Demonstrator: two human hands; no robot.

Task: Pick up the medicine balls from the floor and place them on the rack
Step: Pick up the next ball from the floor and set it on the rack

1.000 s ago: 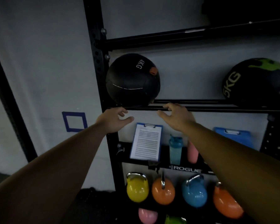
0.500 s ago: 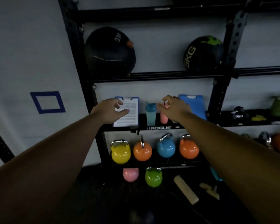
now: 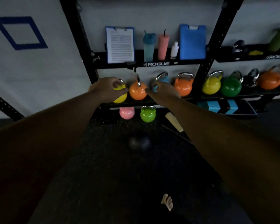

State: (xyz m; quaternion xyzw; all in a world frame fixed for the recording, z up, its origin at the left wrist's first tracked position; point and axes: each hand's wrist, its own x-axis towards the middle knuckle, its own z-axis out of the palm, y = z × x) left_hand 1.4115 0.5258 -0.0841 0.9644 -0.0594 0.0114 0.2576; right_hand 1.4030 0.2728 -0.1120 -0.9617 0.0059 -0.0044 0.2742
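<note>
Dark medicine ball (image 3: 139,143) on floor, centre frame, blurry, below rack (image 3: 153,64). Probably heavy, round, no handle, so scoop both palms under sides. Left hand (image 3: 107,89) and right hand (image 3: 165,91) mid-frame, fingers loose, holding nothing. Shelf above: teal shaker (image 3: 148,48), pink tumbler (image 3: 163,46), contents can't tell.

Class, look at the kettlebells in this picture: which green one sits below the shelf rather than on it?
The green kettlebell beside the pink kettlebell, low under the shelf. The other green kettlebell stands up on the shelf between yellow and black ones.
</note>
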